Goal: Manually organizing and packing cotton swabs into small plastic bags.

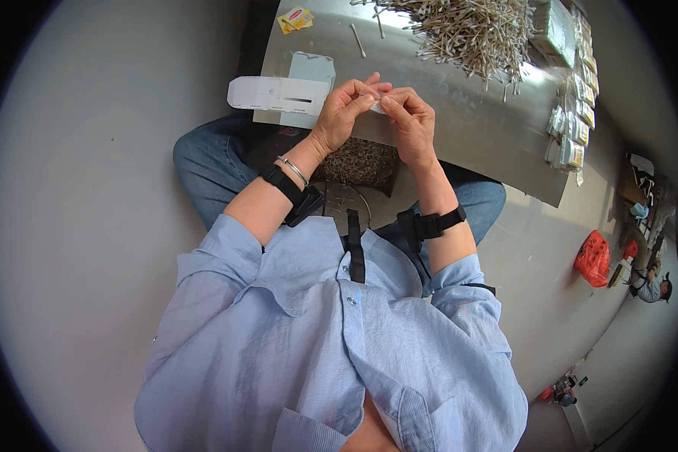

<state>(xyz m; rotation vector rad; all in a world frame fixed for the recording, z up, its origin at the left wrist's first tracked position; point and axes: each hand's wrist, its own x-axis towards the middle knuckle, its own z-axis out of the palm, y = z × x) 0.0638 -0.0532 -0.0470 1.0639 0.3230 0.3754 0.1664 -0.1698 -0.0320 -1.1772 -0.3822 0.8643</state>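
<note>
Over the table's front edge my two hands meet at a small clear plastic bag. My left hand (342, 113) pinches one side of the plastic bag (377, 105) between thumb and fingers. On its other side, my right hand (412, 122) is closed with the thumb pressed against the fingers. Whether anything is inside the bag is too small to tell. Just left of my left hand lies a flat white cardboard piece (267, 94) with a dark slot, across a pale blue-grey sheet (313, 68). A large heap of cotton swabs (467, 34) covers the far part of the table.
The metal table (497, 139) carries small yellow cards (295, 20) at far left and a loose swab (358, 41). Stacked clear bags (554, 34) and a row of filled packets (578, 113) line its right side. A container of swabs (354, 162) sits below the edge. A red bag (593, 260) lies on the floor.
</note>
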